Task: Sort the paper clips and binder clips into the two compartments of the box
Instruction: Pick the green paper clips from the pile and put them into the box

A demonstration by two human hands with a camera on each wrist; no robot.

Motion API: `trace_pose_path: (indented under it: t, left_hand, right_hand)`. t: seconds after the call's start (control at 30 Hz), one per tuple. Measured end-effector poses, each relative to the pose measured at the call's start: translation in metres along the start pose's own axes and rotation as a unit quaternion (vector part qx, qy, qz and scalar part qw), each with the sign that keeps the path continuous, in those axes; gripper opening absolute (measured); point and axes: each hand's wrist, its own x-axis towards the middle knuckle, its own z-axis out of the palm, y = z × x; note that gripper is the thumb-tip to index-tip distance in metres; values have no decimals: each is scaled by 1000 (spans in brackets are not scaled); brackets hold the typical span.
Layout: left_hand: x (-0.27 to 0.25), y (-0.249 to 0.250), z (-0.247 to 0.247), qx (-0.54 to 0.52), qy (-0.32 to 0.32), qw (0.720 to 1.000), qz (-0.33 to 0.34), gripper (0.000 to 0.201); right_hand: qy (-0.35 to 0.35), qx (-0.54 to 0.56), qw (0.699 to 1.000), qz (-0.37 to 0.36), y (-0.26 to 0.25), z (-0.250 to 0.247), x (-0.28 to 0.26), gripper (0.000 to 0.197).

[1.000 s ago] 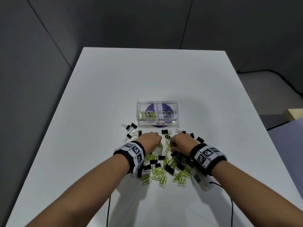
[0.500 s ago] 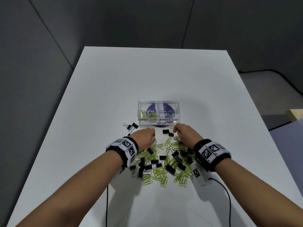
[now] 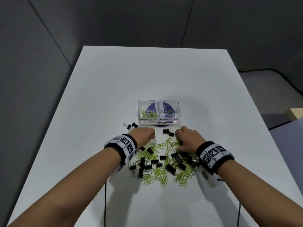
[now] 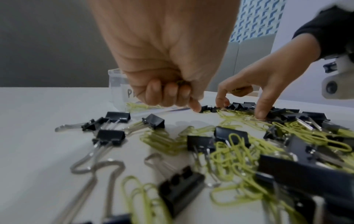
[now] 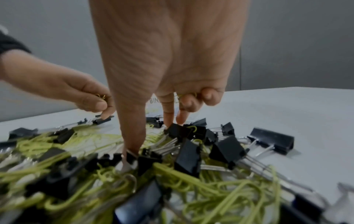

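A clear two-compartment box (image 3: 158,123) stands mid-table. Its left side, labelled PAPER CLIPS, holds green paper clips (image 3: 146,113); the right side, labelled BINDER CLIPS, looks bare. In front lies a mixed pile of green paper clips (image 3: 161,175) and black binder clips (image 3: 170,168). My left hand (image 3: 150,135) hovers at the pile's far left edge, its fist (image 4: 168,95) curled round green paper clips. My right hand (image 3: 177,141) keeps green clips under its curled outer fingers (image 5: 193,97), while thumb and index finger reach down into the pile.
Two binder clips (image 3: 167,132) lie between the hands just before the box, and two more (image 3: 131,125) sit left of it. The white table (image 3: 114,79) stretches beyond the box. Black cables (image 3: 105,202) trail from both wrists toward the near edge.
Both hands have moved forward from the middle of the pile toward the box. The left drifted slightly left, the right slightly right, its thumb and index now down in the clips.
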Motion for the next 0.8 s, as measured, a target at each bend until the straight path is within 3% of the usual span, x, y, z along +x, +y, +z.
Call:
trace_pose_path:
  t: [0.2, 0.43, 0.63, 0.8]
  left_hand:
    - [-4, -10, 2, 67, -36, 997, 14, 50]
    - [3, 3, 20, 87, -7, 996, 24, 56]
    - [5, 12, 23, 120, -21, 992, 36, 40]
    - [5, 12, 21, 127, -24, 990, 55, 41]
  right_hand:
    - [4, -24, 1000, -15, -5, 1, 1, 46]
    - [1, -33, 999, -18, -7, 4, -1, 32]
    - [9, -43, 999, -22, -7, 10, -3, 24]
    - [8, -46, 998, -36, -7, 9, -3, 22]
